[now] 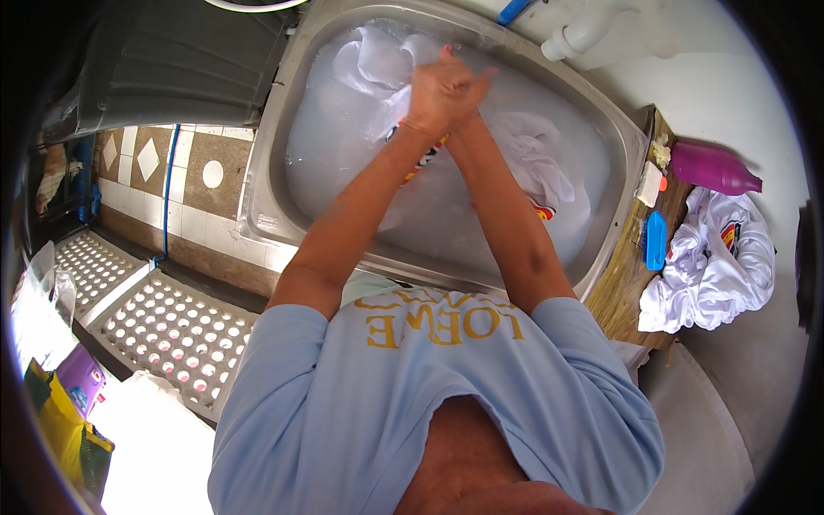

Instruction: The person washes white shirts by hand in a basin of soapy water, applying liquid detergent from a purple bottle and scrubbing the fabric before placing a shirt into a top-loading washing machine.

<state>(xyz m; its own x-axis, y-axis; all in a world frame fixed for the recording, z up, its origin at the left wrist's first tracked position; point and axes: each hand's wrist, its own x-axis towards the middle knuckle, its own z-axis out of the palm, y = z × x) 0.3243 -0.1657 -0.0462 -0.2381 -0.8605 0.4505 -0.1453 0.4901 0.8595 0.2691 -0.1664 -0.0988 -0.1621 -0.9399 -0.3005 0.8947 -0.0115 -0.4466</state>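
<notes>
Over a metal sink of cloudy water, my two hands are pressed together. My left hand is closed, its fingers curled around toward the right one. My right hand lies against it, partly hidden and smeared by motion. A white garment with a colourful print runs through the water and up under my left wrist and hand. What lies between the palms is hidden. Beyond my right forearm, a second white garment with a red and yellow print sits half sunk.
A wooden ledge right of the sink bears a blue brush, a pale bar and a bunched white garment. Behind stands a purple bottle. A white pipe comes down at the back. Perforated grey panels lie left.
</notes>
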